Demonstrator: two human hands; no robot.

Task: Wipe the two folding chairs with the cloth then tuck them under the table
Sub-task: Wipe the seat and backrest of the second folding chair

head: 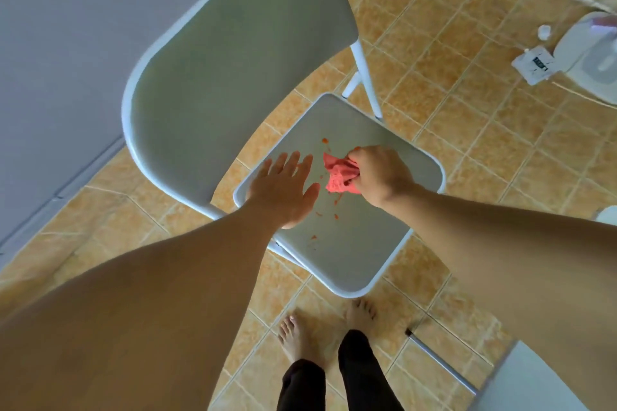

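Note:
A grey folding chair with a white frame stands open in front of me; its backrest (233, 53) is at the upper left and its seat (350, 243) lies below my hands. Small red stains dot the seat. My right hand (380, 173) is closed on a crumpled pink-red cloth (339, 175) pressed to the seat's middle. My left hand (283, 190) lies flat with fingers spread on the seat's left rear edge. A grey corner at the bottom right (534, 377) could be a second chair or the table; I cannot tell which.
Tan floor tiles (467, 143) surround the chair. A grey wall (60, 60) rises at the left. A white appliance (591, 57) and a small white packet (534, 65) lie on the floor at the upper right. My bare feet (327, 330) stand just before the seat.

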